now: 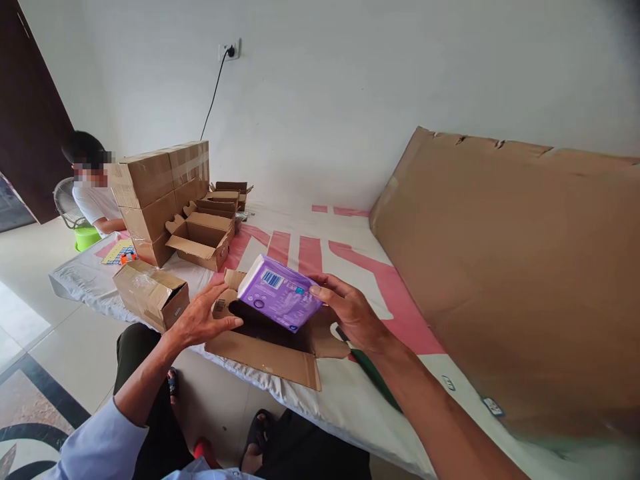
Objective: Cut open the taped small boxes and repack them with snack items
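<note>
Your right hand [350, 310] grips the purple pack [279, 292] above the open carton [265, 353]. Your left hand [203, 319], fingers spread, steadies its flap; packing looks barely begun.

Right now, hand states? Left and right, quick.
Left hand: open, fingers spread, resting on the open cardboard box.
Right hand: closed on the purple pack, held above the box.

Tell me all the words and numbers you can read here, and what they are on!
No text can be read here.
Purple pack in the right hand: a barcode and small print, too small to read.
Open box by the left hand: a small label, blurred.
White sheet: big pink shapes, cut off, no readable word.
Colourful card near the other person: too small to read.
</note>
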